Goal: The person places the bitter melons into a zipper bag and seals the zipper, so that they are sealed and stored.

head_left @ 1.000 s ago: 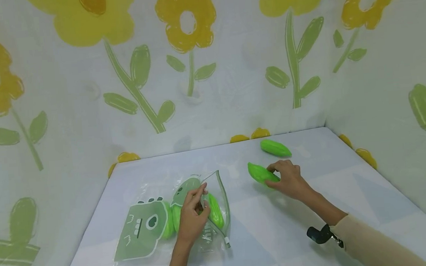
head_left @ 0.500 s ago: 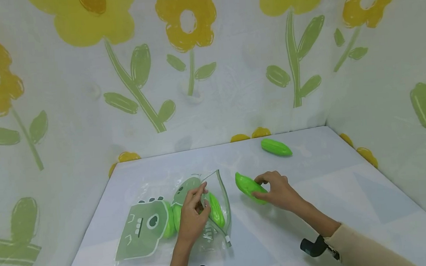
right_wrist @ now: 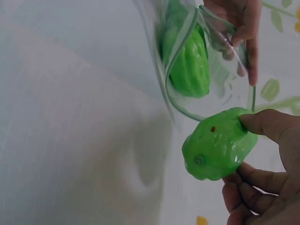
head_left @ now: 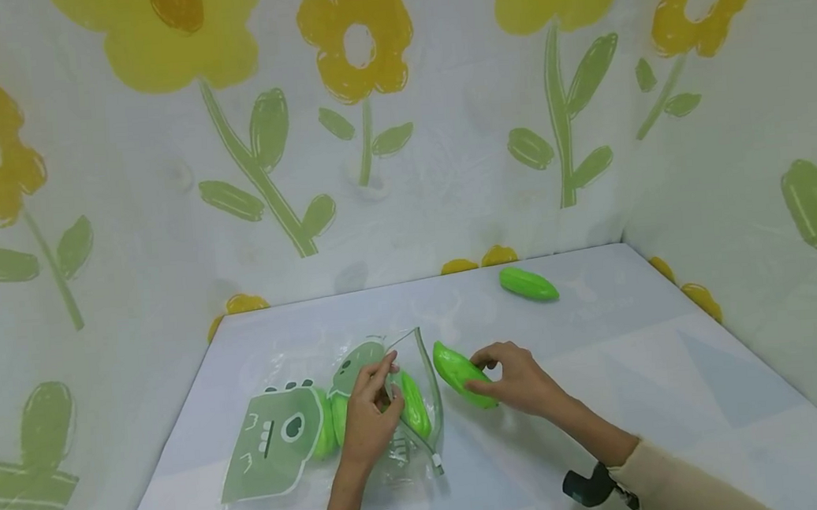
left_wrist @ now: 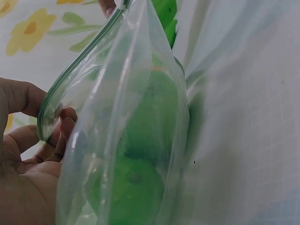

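Observation:
A clear zip bag [head_left: 272,446] with green cartoon faces lies flat on the table, its mouth turned right. My left hand [head_left: 372,419] pinches the bag's upper lip between thumb and fingers; the left wrist view shows the green zip edge [left_wrist: 70,70] lifted and the mouth parted. Several green gourds are inside, one ridged gourd [right_wrist: 190,65] near the opening. Just right of the mouth, my right hand [head_left: 517,378] holds another bright green ridged gourd [head_left: 459,370] by thumb and fingertips, its pointed end toward the bag. In the right wrist view its blunt end [right_wrist: 199,160] shows.
One more green gourd [head_left: 528,284] lies near the table's back edge, right of centre. The pale table [head_left: 604,399] meets flower-printed cloth walls [head_left: 448,205] at the back and sides. A white zip slider [head_left: 437,462] sits at the bag's near corner.
My right hand has carried the gourd left and toward me, from mid-table to beside the bag's mouth. My left hand and the bag stay in place.

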`<action>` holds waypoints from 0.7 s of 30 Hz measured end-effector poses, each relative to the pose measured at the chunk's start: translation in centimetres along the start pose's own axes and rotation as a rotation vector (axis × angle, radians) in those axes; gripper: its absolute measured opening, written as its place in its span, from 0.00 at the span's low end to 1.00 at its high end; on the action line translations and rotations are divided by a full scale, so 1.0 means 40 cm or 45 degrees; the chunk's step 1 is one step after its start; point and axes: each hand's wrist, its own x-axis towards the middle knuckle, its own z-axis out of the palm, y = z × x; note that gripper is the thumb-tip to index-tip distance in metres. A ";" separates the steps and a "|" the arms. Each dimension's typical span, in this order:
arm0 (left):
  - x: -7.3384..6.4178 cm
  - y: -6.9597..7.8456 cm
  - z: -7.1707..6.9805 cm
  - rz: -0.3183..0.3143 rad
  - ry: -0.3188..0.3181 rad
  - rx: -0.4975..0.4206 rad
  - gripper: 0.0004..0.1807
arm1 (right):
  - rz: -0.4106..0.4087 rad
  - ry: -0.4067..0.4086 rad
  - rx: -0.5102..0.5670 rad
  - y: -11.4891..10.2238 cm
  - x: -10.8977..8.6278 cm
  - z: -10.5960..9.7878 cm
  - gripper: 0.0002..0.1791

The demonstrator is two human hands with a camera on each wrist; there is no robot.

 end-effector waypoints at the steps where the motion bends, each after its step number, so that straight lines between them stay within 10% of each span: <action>1: -0.001 0.001 0.000 -0.004 0.000 0.000 0.28 | 0.008 -0.008 0.018 -0.004 0.000 0.004 0.17; 14: -0.001 0.013 -0.005 -0.022 -0.017 -0.004 0.28 | 0.175 -0.040 0.144 -0.042 0.018 0.057 0.20; 21: -0.004 -0.057 0.012 -0.014 -0.003 0.000 0.29 | 0.262 -0.081 0.114 -0.052 0.028 0.091 0.23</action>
